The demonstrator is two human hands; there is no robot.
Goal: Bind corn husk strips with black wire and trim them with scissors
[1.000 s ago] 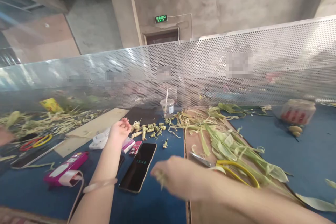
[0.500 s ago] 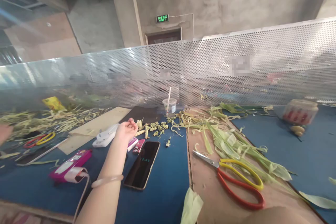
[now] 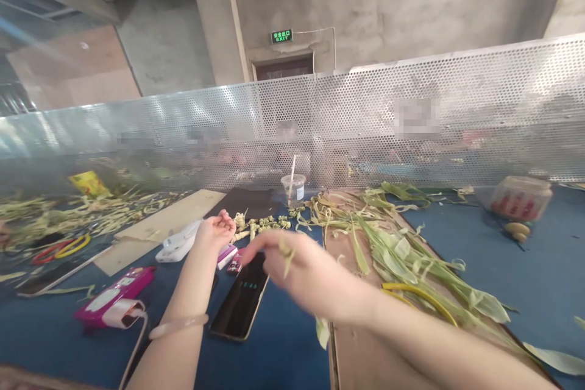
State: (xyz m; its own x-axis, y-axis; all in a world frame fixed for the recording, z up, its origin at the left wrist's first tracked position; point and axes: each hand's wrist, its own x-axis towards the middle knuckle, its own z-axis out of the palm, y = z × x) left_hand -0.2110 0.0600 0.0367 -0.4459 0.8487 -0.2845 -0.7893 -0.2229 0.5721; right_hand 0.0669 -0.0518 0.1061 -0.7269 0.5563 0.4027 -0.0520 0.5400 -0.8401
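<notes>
My left hand is beside the pile of knotted husk pieces, palm turned up and fingers loosely curled, with nothing visible in it. A pale bangle circles that wrist. Blurred by motion, my right hand hangs over the blue tabletop, its fingers pointing left above a dark phone. A small green husk piece shows against the right hand; whether the fingers hold it I cannot tell. Under the right forearm lie scissors, of which the yellow handle shows. Green husks lie on the brown board.
A plastic cup with a straw stands before the perforated metal screen. A pink power strip with a plugged charger lies left of my arm. A clear jar is at far right. Another person's hand shows at the left edge.
My right arm has come in from the lower right, covering most of the scissors and the top of the phone. My left hand stays in nearly the same place.
</notes>
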